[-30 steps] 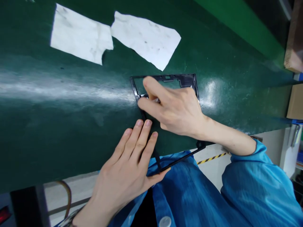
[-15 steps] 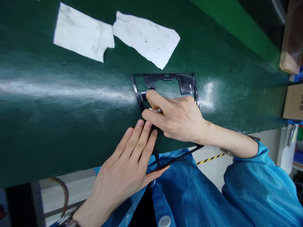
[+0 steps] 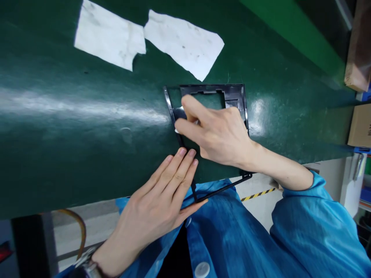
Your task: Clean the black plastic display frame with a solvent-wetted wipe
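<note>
A thin black plastic frame [image 3: 232,94] lies on the dark green table [image 3: 72,127], its near corner hanging over the table's edge above my blue coat. My left hand [image 3: 162,197] holds the frame's left bar near that corner, fingers flat on top and thumb beneath. My right hand [image 3: 217,133] rests over the frame's middle, its forefinger and thumb pinched on a small white piece [image 3: 177,130] at the left bar. What that piece is I cannot make out.
Two torn white paper sheets [image 3: 110,34] [image 3: 185,42] lie on the table beyond the frame. A brighter green strip [image 3: 292,34] runs along the far side. Cardboard boxes [image 3: 359,125] stand at the right edge. Yellow-black floor tape [image 3: 257,194] shows below.
My right hand's fingers have slid back and forth along the frame's left bar, back toward the far end in the last half second. The left hand keeps its hold; the view has shifted slightly.
</note>
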`<state>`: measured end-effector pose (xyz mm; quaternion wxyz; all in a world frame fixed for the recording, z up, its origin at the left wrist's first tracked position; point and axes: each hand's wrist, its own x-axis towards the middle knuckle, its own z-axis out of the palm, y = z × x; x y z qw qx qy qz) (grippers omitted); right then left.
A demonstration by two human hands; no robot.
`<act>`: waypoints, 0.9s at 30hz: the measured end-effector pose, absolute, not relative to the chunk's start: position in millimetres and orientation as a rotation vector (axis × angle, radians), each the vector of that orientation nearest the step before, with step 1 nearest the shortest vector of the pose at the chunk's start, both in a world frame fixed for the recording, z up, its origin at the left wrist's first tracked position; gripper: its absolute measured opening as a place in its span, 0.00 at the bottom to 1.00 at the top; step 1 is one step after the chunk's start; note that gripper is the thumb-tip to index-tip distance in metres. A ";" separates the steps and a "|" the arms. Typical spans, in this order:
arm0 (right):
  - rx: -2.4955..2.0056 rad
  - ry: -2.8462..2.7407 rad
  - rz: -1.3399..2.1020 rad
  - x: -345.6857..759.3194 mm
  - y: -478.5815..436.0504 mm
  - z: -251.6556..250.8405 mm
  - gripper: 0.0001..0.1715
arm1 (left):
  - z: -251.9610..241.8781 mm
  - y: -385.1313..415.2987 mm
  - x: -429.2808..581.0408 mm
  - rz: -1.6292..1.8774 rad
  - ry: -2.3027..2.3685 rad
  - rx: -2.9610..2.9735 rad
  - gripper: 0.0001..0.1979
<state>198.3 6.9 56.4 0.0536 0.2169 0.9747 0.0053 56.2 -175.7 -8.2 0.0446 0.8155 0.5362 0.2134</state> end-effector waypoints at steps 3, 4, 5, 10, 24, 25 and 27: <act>0.594 2.946 -0.050 198.8 6.1 58.7 0.26 | -7.2 -172.9 54.6 0.641 1.659 2.542 0.48; 0.598 2.918 -0.068 198.0 6.7 59.7 0.27 | -6.6 -171.8 54.0 0.630 1.667 2.568 0.48; 0.624 2.893 -0.072 196.8 7.6 60.7 0.28 | -5.9 -170.8 53.5 0.622 1.670 2.596 0.49; 0.667 2.917 -0.122 198.4 7.5 59.0 0.28 | -4.5 -168.5 53.6 0.618 1.678 2.641 0.50; 1.138 2.022 -2.670 235.0 7.3 22.4 0.30 | -12.1 -161.3 52.5 0.881 1.576 2.534 0.46; 1.120 1.934 -2.711 233.9 6.0 22.5 0.31 | -7.7 -159.2 50.7 0.979 1.544 2.418 0.42; 1.061 1.790 -2.800 230.8 3.3 22.6 0.31 | 3.6 -152.6 46.7 1.198 1.545 2.063 0.25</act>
